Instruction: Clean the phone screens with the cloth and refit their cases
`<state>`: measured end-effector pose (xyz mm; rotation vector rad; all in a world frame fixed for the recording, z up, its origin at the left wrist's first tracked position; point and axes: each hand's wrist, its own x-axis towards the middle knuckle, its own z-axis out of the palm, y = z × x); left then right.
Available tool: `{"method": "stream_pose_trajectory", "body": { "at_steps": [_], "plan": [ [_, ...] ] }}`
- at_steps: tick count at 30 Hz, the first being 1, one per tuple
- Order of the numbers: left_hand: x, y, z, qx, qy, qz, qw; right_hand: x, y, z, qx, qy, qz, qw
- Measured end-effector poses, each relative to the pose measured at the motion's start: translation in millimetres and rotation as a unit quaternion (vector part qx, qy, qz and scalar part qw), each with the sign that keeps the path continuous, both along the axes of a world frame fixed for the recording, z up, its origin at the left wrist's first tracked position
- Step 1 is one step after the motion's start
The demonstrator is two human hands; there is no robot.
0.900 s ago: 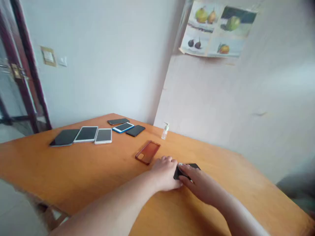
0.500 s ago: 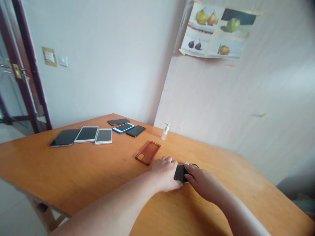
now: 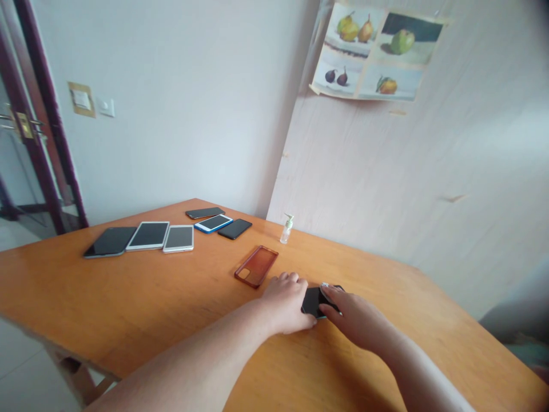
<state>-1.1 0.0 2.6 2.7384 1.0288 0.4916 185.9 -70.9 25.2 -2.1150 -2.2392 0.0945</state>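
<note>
A dark-screened smartphone lies face up on the wooden table, partly covered by my hands. My left hand grips its left end, with the thumb at the near edge and the fingers curled over the far side. On the right half of the screen rests my right hand, its fingers bent and pressed down. Something small and white shows at those fingertips; what it is cannot be made out. Just beyond my left hand lies a translucent reddish-brown phone case.
A small clear pump bottle stands near the table's back edge. Toward the back left lie a black tablet, a white tablet, a white phone, a blue-edged phone and two dark phones, one nearer. Walls rise behind the table.
The view has shifted very slightly, so everything sits a little further left. Both hands stay on the phone in nearly the same pose.
</note>
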Motion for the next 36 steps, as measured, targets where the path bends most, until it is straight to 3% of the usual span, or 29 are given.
{"method": "stream_pose_trajectory", "body": {
  "at_steps": [17,25,28,33,36],
  "plan": [
    [-0.6,-0.5,-0.2,0.005,0.005,-0.001,1.000,-5.0,-1.0,3.5,-0.010,0.037,0.020,0.999],
    [0.1,-0.2,-0.5,0.003,0.009,0.000,1.000,9.1,3.4,-4.1,-0.009,0.038,0.011,0.999],
    [0.1,-0.2,-1.0,0.003,0.009,0.002,1.000,3.2,0.8,0.8,-0.008,0.048,0.021,0.999],
    [-0.5,-0.6,0.1,0.003,0.012,0.003,1.000,-15.5,-8.7,15.5,-0.018,0.088,0.101,0.991],
    [-1.2,-1.0,1.4,-0.007,0.021,-0.001,1.000,-9.7,-7.9,15.2,-0.026,0.057,0.064,0.996]
  ]
}}
